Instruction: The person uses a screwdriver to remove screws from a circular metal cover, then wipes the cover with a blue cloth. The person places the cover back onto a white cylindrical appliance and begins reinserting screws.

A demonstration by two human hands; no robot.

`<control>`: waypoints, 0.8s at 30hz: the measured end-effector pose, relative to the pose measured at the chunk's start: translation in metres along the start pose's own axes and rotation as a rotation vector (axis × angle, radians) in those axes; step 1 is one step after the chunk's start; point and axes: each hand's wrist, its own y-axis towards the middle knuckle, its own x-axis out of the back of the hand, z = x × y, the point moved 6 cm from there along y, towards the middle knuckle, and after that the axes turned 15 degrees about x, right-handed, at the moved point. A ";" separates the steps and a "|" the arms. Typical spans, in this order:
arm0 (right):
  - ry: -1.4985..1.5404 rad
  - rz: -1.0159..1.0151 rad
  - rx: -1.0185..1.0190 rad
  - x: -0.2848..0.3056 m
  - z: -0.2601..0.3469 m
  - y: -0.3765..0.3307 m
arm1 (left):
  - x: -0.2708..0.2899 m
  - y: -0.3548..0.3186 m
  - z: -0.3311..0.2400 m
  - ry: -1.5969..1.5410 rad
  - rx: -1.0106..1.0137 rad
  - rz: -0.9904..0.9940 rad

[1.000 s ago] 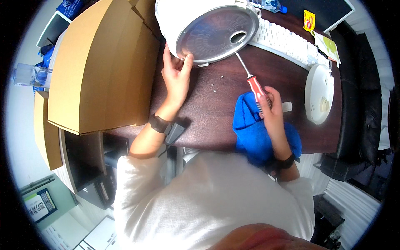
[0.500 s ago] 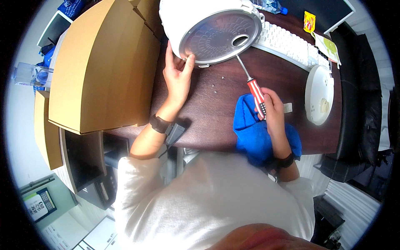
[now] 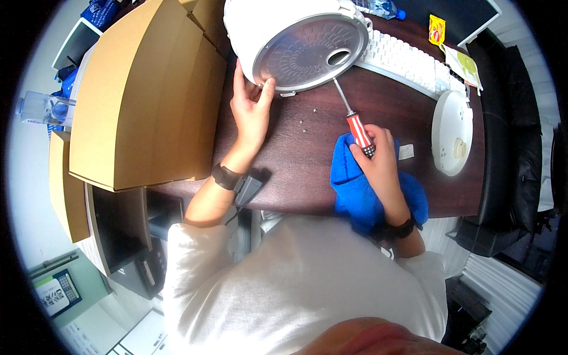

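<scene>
A white rounded appliance [image 3: 239,35], which looks like a rice cooker, lies tipped at the far middle of the desk. Its round grey metal face [image 3: 296,59], with an oval hole, is turned toward me. My left hand [image 3: 251,109] grips the lower left rim, thumb in front and fingers partly hidden behind it. In my right hand [image 3: 378,151] is a screwdriver [image 3: 357,130] with a red-and-white striped handle, held between thumb and fingers. Its shaft points up at the lower rim; I cannot tell if the tip sits in a screw. Several small screws [image 3: 304,122] lie on the desk.
A blue cloth [image 3: 355,192] lies under my right forearm. To the right rests a white round cover [image 3: 451,139], with a white keyboard [image 3: 405,62] behind it. A large cardboard box [image 3: 142,100] stands on the left. A yellow packet [image 3: 437,31] and a bottle [image 3: 381,8] are at the back.
My right hand has shifted its grip on the screwdriver handle, the thumb now lying along its left side. The screwdriver has swung slightly left. My left hand stays on the rim.
</scene>
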 end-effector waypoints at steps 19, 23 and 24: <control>0.879 -0.153 -0.634 -0.004 -0.018 -0.025 | 0.002 0.001 0.000 0.026 -0.003 -0.001; 1.461 -0.293 -0.826 -0.013 -0.026 -0.033 | 0.003 0.000 0.001 0.027 0.000 -0.005; 1.570 -0.323 -0.839 -0.014 -0.024 -0.032 | 0.002 0.000 0.001 0.024 0.000 -0.003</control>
